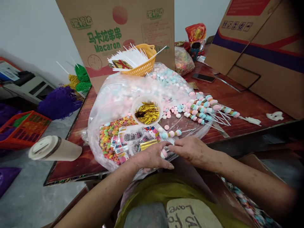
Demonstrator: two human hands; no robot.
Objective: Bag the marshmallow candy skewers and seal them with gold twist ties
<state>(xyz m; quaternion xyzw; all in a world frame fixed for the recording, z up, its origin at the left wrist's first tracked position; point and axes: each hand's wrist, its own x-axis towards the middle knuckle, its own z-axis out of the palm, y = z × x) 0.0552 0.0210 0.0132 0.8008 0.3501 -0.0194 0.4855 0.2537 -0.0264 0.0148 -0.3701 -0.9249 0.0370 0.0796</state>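
Note:
My left hand (152, 157) is closed around a marshmallow skewer (163, 153), of which only a pink and white piece shows between thumb and fingers. My right hand (191, 151) meets it from the right, fingertips pinched together beside the left fingers; what they grip is hidden. Just beyond the hands lies another marshmallow skewer (170, 134) with its white stick pointing right. Printed clear bags (130, 136) and a strip of gold twist ties (148, 144) are spread by my left hand. A round tub (134, 110) holds loose gold ties.
Ring gummies (108, 136) and pastel marshmallows (173, 110) lie on a large plastic bag (99, 98). Finished skewers (204, 107) are heaped at right. A yellow basket (142, 68) holds white sticks. A lidded cup (57, 148) stands at the left edge; cartons (133, 19) rise behind.

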